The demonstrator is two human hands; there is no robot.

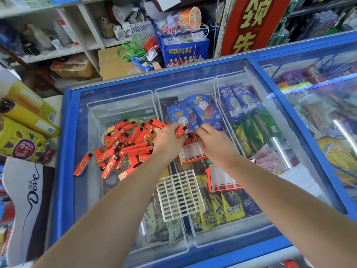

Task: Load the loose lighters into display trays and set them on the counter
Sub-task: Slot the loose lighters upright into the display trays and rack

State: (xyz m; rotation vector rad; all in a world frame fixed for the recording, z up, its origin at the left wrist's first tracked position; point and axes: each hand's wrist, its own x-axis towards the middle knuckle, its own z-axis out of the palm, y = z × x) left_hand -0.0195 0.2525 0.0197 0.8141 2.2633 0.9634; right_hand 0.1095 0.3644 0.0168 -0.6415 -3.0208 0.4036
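Observation:
A heap of loose red lighters (123, 144) lies on the glass freezer lid (90, 200), left of centre. One stray lighter (83, 165) rests apart at the heap's left. My left hand (168, 141) grips a red lighter (180, 130) above the far edge of an orange display tray (191, 152) with white cells. My right hand (214, 141) pinches a lighter (193, 137) standing in that tray's far row. A loose white grid insert (180, 196) lies nearer me. A second orange tray (222, 180) sits to its right.
The blue freezer frame (61, 171) borders the lid on the left. Boxes of sweets and a Dove display (29, 200) crowd the left side. Shelves and a blue bag (183, 51) stand behind. A second freezer (318, 113) adjoins on the right.

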